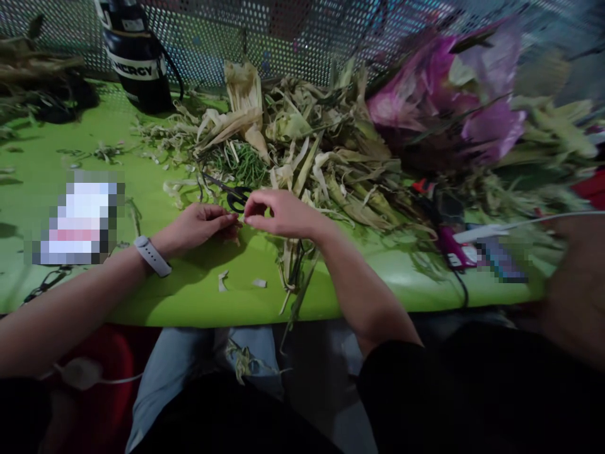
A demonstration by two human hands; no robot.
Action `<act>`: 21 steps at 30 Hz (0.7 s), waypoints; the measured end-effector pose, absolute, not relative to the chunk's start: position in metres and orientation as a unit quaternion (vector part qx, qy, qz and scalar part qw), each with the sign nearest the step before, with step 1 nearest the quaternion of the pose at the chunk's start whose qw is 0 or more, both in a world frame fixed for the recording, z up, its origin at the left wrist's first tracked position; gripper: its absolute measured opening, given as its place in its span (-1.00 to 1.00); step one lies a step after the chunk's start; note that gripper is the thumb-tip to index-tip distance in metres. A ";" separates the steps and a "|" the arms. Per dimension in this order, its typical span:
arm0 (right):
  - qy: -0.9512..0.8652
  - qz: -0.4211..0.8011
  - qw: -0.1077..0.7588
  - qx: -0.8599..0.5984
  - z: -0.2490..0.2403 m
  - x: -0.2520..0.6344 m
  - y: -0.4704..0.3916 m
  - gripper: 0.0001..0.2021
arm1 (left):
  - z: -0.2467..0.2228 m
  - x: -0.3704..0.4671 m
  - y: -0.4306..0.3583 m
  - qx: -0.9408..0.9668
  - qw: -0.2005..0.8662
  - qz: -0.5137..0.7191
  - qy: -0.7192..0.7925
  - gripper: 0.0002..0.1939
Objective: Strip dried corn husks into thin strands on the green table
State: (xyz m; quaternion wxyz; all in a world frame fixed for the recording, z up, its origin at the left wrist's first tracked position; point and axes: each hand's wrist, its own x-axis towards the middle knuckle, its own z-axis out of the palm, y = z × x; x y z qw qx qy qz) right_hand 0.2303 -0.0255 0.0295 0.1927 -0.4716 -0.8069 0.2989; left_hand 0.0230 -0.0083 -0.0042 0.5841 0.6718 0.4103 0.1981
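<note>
My left hand (201, 226), with a white band on its wrist, is closed in a pinch above the green tabletop (179, 296). Facing it, my right hand (281, 214) has thumb and forefinger pressed together, the tips almost meeting those of the left. Whatever small bit sits between the fingers is too small to name. Just behind the fingertips lie scissors with black handles (236, 200), blades pointing to the far left. A heap of dried corn husks (350, 189) spreads behind and right of the hands. Cut green strips (243, 164) lie at its near left.
A black bottle (142, 72) stands at the back against a perforated metal panel (208, 44). A blurred-out phone (78, 217) lies at left. On the right are a pink plastic bag (425, 94), another phone (505, 258) and a white cable (534, 221). Husk scraps (224, 280) lie near the front edge.
</note>
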 end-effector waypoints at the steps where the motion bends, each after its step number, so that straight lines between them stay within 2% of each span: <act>1: -0.823 0.275 0.150 -0.474 0.032 0.232 -0.028 -0.87 | -0.005 0.023 -0.008 0.676 0.579 0.196 0.411 -0.63; 3: -0.840 0.229 0.105 -0.481 0.033 0.231 -0.032 -0.85 | -0.005 0.022 -0.007 0.684 0.572 0.195 0.409 -0.65; 6: -0.850 0.184 0.083 -0.486 0.031 0.223 -0.035 -0.83 | -0.006 0.022 -0.006 0.694 0.564 0.194 0.404 -0.66; 11: -0.847 0.180 0.109 -0.488 0.023 0.216 -0.033 -0.82 | -0.006 0.020 -0.004 0.711 0.548 0.189 0.397 -0.67; 15: -0.840 0.251 0.133 -0.462 0.020 0.221 -0.030 -0.84 | -0.009 0.018 -0.002 0.710 0.555 0.182 0.393 -0.67; 21: -0.819 0.382 0.123 -0.411 0.022 0.226 -0.029 -0.89 | -0.016 0.014 0.002 0.665 0.617 0.205 0.368 -0.72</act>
